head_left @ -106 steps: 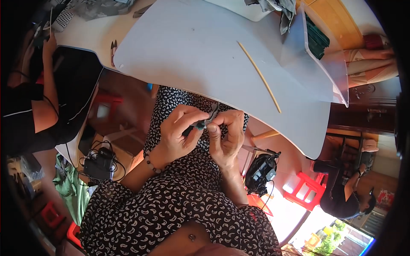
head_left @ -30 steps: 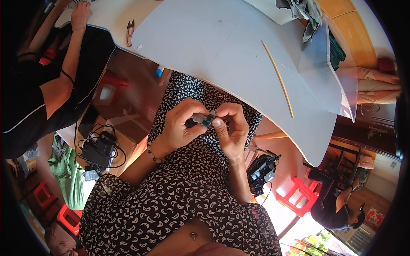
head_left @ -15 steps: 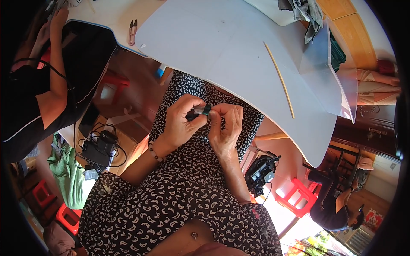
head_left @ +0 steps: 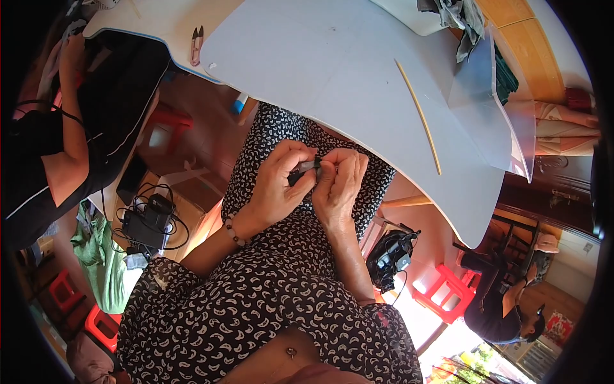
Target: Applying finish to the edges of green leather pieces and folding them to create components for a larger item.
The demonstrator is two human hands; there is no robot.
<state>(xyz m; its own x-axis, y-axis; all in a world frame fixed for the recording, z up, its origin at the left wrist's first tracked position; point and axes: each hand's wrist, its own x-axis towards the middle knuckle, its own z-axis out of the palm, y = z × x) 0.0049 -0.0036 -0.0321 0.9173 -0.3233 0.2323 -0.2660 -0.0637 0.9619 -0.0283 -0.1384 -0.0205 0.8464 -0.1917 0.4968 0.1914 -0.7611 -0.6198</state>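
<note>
Over my lap, my left hand (head_left: 276, 185) and my right hand (head_left: 339, 192) meet with bent fingers around a small dark green and grey piece (head_left: 303, 170). The thumb and forefinger of my left hand pinch it from one side. My right thumb and fingertips press on its other end, beside the left fingertips. Most of the piece is covered by my fingers, so its kind and full shape cannot be made out. Just beyond my hands lies the edge of the pale grey table (head_left: 320, 70).
Pink-handled thread snips (head_left: 197, 46) lie at the far left of the tabletop; a thin wooden stick (head_left: 419, 117) lies to the right. A clear panel (head_left: 476, 102) stands at the right edge. Another person's arm (head_left: 73, 121), tangled black cables (head_left: 148, 221) and a red stool (head_left: 444, 296) are around.
My hands have drawn slightly closer together and turned, so less of the green and grey piece shows. At the left, the other person's arm has shifted further left.
</note>
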